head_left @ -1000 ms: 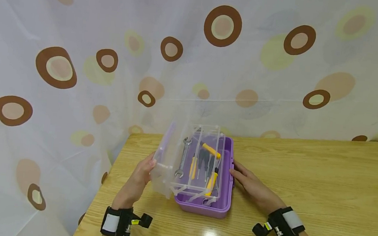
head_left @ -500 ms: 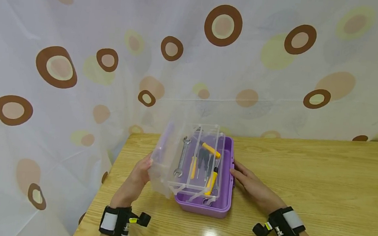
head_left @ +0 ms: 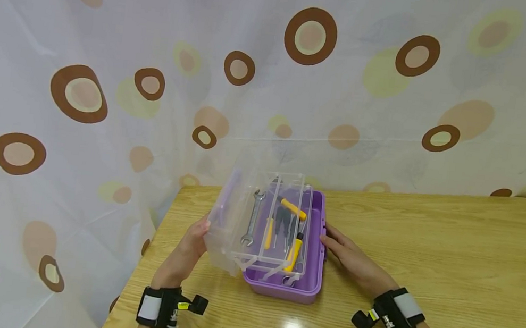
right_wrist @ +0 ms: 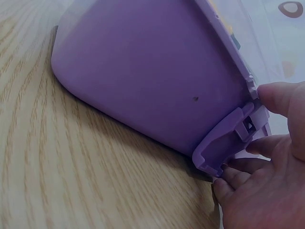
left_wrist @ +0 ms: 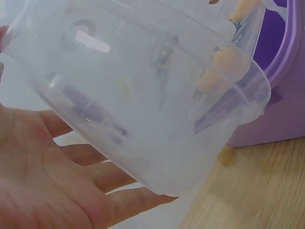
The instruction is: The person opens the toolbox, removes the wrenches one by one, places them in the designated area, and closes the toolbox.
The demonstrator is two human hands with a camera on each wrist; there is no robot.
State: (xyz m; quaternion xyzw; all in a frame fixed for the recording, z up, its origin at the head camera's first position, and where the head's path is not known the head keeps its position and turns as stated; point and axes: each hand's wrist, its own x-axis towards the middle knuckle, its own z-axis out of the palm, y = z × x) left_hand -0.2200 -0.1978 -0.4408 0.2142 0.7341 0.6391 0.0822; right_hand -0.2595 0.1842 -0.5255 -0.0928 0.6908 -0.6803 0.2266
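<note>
A purple toolbox (head_left: 280, 292) stands on the table with its clear lid (head_left: 223, 245) swung up and leaning to the left. My left hand (head_left: 190, 242) holds the lid's outer edge, thumb at the edge and fingers spread along the outside in the left wrist view. My right hand (head_left: 351, 256) grips the box's right side, its thumb at the rim and fingers curled about the purple latch (right_wrist: 224, 138). Clear trays are raised over the base. Among them show an open-ended wrench (head_left: 253, 219), a yellow-handled screwdriver (head_left: 294, 253) and several more tools.
The wooden table (head_left: 418, 244) extends to the right of the toolbox. A pale curtain (head_left: 270, 95) with brown rings hangs close behind the table and along its left side.
The lid has tilted a little further left, and my left hand has moved slightly left with it. The wrench has shifted slightly left with the tray. My right hand stays where it was.
</note>
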